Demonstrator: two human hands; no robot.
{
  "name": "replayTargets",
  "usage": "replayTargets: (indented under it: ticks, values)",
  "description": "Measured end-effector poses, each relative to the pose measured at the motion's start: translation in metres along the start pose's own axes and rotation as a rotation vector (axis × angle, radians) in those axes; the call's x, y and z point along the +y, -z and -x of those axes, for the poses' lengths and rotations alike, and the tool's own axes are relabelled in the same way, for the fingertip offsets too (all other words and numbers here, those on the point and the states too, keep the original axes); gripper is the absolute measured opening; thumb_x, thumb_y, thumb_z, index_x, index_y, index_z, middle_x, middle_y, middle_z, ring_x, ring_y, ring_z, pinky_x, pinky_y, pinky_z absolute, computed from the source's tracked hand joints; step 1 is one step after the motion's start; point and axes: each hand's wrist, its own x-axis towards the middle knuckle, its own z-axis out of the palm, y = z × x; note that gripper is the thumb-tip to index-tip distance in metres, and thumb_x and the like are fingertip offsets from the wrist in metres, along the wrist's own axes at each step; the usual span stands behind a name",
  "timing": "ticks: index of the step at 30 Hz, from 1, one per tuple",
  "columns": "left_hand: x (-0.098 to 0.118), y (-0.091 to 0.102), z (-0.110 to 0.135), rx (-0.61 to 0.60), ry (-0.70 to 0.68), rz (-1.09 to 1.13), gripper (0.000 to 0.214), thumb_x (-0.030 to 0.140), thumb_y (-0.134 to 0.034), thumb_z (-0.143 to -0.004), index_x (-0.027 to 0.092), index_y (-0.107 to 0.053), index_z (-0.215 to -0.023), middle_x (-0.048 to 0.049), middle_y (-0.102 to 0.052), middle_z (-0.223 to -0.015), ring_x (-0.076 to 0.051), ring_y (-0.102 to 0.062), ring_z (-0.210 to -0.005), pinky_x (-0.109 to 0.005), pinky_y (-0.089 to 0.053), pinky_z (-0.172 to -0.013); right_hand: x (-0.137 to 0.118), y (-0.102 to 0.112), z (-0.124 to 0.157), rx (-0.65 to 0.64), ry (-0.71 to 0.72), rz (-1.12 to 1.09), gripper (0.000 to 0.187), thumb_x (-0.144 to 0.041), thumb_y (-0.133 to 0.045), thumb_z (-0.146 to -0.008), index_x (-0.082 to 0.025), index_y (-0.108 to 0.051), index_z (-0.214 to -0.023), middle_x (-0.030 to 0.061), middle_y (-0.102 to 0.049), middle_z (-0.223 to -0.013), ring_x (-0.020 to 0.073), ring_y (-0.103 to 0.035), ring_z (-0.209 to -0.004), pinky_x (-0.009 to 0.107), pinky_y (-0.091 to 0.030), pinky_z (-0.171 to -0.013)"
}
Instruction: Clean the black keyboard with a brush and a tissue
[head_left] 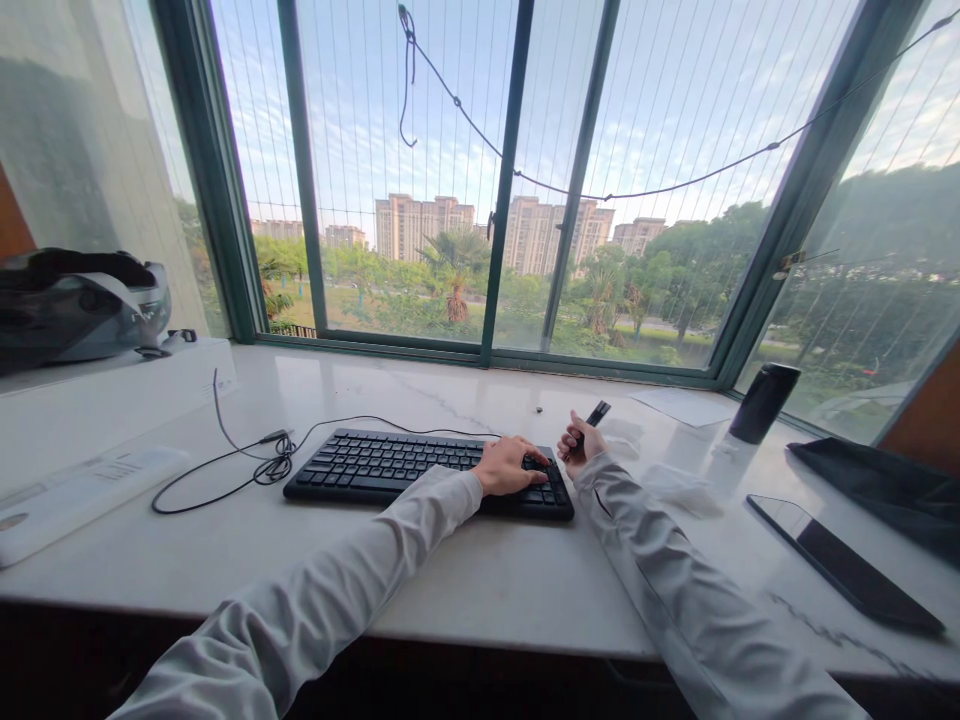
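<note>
A black keyboard (382, 462) lies on the white marble-patterned counter (420, 590), its cable running off to the left. My left hand (510, 466) rests over the keyboard's right part, fingers stretched out and apart on the keys near the number pad, with nothing in it. Just beyond the keyboard's right end, my right hand (582, 442) is closed around a slim black tool (599, 411). Its flat end sticks up from the fist, tilted to the right; the rest is hidden in the fingers, and its exact kind cannot be made out.
A coiled cable (274, 460) and a white box (82, 490) lie to the left, near a dark helmet-like item (82, 305). On the right are clear plastic wrapping (682, 490), a black cylinder (763, 402), a dark tablet or phone (847, 565) and black cloth (885, 490). Windows stand behind.
</note>
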Motion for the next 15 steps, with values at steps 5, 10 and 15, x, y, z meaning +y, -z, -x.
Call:
replayTargets:
  ticks: [5,10,15]
  values:
    - [-0.0016,-0.0025,-0.0002,0.007,-0.003,-0.010,0.038,0.049,-0.062,-0.075,0.035,-0.068,-0.109,0.0013,-0.060,-0.122,-0.024,-0.050,-0.115,-0.036,-0.036,-0.099,0.0024,0.0008,-0.0025,-0.044,0.013,-0.014,0.050,-0.050,-0.056,-0.083,-0.021,-0.027,-0.055,-0.0072,-0.030,-0.037,0.0070,-0.032,-0.034,0.022,-0.026,-0.033]
    - [-0.0021,-0.0036,-0.0004,0.016,-0.011,-0.019,0.038,0.049,-0.061,-0.075,0.035,-0.068,-0.110,0.0014,-0.060,-0.122,-0.023,-0.050,-0.115,-0.036,-0.037,-0.098,0.0059,-0.0007,-0.0015,-0.075,0.057,-0.036,0.050,-0.052,-0.058,-0.082,-0.021,-0.028,-0.055,-0.0077,-0.031,-0.038,0.0068,-0.032,-0.034,0.022,-0.029,-0.034]
    - [-0.0004,-0.0013,0.0005,0.010,-0.020,-0.015,0.037,0.047,-0.061,-0.075,0.035,-0.068,-0.109,0.0016,-0.060,-0.121,-0.023,-0.050,-0.115,-0.034,-0.038,-0.098,0.0079,-0.0041,-0.0011,-0.064,0.090,-0.057,0.050,-0.053,-0.059,-0.081,-0.021,-0.030,-0.055,-0.0080,-0.031,-0.039,0.0063,-0.030,-0.034,0.021,-0.025,-0.032]
